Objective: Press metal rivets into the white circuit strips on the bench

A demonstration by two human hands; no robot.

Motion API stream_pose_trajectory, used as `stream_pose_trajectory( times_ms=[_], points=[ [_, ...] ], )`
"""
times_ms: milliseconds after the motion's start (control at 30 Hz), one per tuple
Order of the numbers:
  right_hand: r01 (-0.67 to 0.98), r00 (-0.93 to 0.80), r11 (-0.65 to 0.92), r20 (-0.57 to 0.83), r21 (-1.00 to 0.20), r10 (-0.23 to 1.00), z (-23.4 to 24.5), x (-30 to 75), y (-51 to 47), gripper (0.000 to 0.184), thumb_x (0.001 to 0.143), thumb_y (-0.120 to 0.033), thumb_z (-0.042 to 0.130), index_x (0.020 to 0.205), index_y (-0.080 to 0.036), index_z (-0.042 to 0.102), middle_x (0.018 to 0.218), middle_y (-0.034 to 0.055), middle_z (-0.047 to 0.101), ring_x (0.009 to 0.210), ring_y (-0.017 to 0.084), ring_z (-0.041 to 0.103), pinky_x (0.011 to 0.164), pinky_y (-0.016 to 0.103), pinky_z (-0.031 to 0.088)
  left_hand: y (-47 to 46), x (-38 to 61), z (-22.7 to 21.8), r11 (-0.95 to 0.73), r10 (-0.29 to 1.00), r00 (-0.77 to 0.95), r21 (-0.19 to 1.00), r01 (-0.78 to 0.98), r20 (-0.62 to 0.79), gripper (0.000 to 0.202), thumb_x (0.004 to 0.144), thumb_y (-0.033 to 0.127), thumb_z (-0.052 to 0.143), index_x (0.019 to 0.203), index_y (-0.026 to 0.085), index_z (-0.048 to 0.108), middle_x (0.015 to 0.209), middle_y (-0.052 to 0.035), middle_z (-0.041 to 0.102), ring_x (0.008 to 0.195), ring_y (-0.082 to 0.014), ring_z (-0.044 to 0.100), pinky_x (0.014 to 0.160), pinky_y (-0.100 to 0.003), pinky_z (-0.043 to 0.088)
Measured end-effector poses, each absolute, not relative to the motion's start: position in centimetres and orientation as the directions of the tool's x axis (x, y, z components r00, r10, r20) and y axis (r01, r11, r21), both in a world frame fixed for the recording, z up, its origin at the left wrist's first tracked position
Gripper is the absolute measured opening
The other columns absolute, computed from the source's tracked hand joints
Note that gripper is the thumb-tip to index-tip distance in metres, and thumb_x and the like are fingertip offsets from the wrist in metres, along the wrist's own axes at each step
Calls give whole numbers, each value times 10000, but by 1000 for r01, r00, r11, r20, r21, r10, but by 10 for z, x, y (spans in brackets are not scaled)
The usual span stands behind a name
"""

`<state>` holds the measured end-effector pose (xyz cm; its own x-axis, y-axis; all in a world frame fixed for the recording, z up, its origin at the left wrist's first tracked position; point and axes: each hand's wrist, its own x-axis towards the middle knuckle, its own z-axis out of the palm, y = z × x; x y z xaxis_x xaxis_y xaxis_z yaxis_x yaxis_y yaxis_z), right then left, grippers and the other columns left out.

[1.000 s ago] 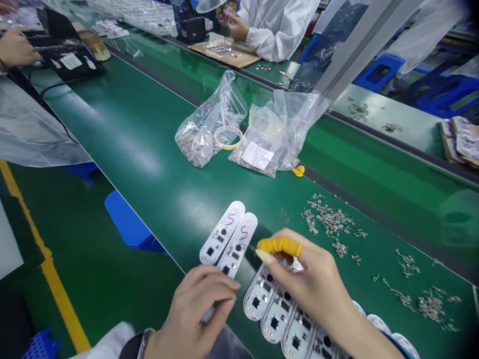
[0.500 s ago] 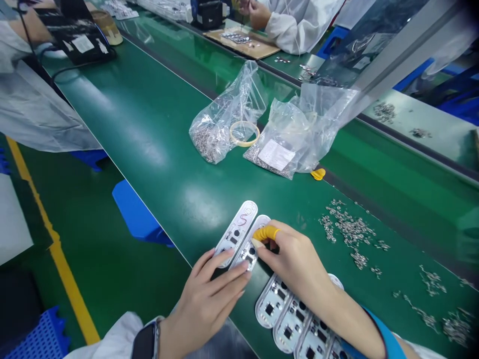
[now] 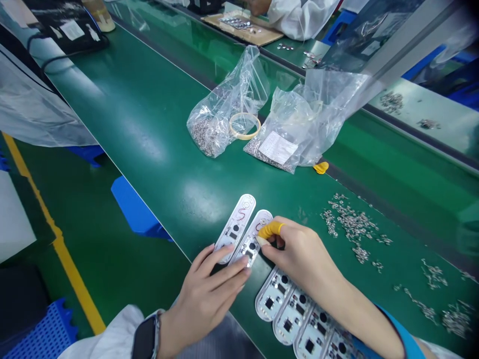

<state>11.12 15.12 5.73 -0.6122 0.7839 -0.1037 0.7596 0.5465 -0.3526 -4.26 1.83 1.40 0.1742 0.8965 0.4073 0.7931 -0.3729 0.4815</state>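
Floor (image 3: 127,289): dark green, marked by a yellow stripe (image 3: 78,269)
Tabletop (image 3: 168,164): long, green, running diagonally, with a pale edge
Green strip (image 3: 404,164): alongside the tabletop's far edge, bordered in black
Stool (image 3: 136,207): blue, partly beneath the tabletop
Post (image 3: 400,50): grey, slanting at upper right
Light: whitish patches reflected on the tabletop

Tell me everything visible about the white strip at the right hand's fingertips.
The strip is narrow, round-ended and plastic-looking, with black components and a reddish wire. It lies on the green table, far end angled right, beside a similar white piece. The left hand covers its near end; the right hand's fingertips meet its right edge.
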Motion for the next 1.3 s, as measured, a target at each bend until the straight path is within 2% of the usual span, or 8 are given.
stream_pose_trajectory(
  times_ms=[300, 500, 633, 833, 900, 1000, 1133, 1300],
  points=[
    [721, -662, 615, -57, -320, 747, 59, 112, 148, 178, 622, -31, 591, 558, -166, 494, 581, -28, 532, 479, 93, 475, 435, 198, 296, 19, -42, 13, -367, 896, 160, 489, 791, 414, 260, 945, 114, 452, 1091, 194, 651, 1133, 46, 680, 1189, -190, 489, 1037, -367, 342],
    [617, -749, 785, 259, -62, 609, 59, 102, 126, 253, 571, 39, 538, 482, -188, 472, 519, 18, 514, 468, 132, 453, 401, 250, 271, 17, -42, 11, -386, 890, 182, 481, 787, 417, 273, 920, 78, 475, 1114, 172, 643, 1094, 4, 696, 1208, -203, 484, 1048, -374, 339],
    [607, -775, 794, 239, 25, 585, 57, 94, 116, 240, 614, 33, 532, 532, -192, 513, 546, 53, 546, 534, 180, 507, 427, 262, 333, 14, -46, 8, -426, 877, 233, 457, 781, 421, 310, 898, 54, 493, 1142, 191, 625, 1048, -4, 707, 1236, -219, 471, 1042, -392, 361],
    [598, -777, 775, 89, -205, 624, 64, 120, 114, 190, 771, -61, 598, 627, -181, 565, 680, 39, 573, 620, 174, 530, 500, 274, 407, 27, -53, 11, -356, 898, 166, 452, 818, 407, 422, 908, 248, 524, 1323, 185, 475, 1352, -97, 516, 1256, -275, 465, 978, -417, 450],
    [655, -705, 697, 97, -292, 703, 70, 144, 115, 145, 830, -125, 580, 693, -163, 610, 717, 45, 593, 629, 175, 548, 524, 283, 431, 36, -51, 12, -287, 927, 143, 410, 866, 347, 566, 931, 359, 471, 1436, 163, 308, 1455, -129, 384, 1306, -311, 405, 975, -462, 451],
    [752, -515, 500, 92, -429, 852, 74, 190, 128, 119, 849, -122, 549, 865, -127, 667, 768, 53, 641, 657, 167, 591, 577, 277, 468, 45, -44, 11, -320, 923, 222, 308, 896, 313, 620, 958, 403, 391, 1481, 140, 186, 1467, -129, 367, 1333, -317, 366, 1007, -485, 418],
    [850, -279, 250, 5, -464, 960, 65, 235, 159, 144, 808, -104, 588, 901, -135, 693, 760, 36, 666, 586, 142, 569, 559, 267, 458, 45, -32, 11, -408, 878, 311, 228, 884, 365, 552, 971, 354, 376, 1452, 108, 261, 1419, -135, 433, 1272, -277, 444, 982, -415, 436],
    [872, -316, 290, -3, -394, 949, 47, 232, 188, 213, 793, -191, 645, 984, -101, 678, 814, 80, 647, 669, 197, 591, 611, 332, 472, 44, -24, 11, -398, 876, 285, 251, 882, 389, 435, 963, 301, 390, 1375, 161, 397, 1314, -95, 546, 1180, -250, 513, 900, -370, 476]
  ],
)
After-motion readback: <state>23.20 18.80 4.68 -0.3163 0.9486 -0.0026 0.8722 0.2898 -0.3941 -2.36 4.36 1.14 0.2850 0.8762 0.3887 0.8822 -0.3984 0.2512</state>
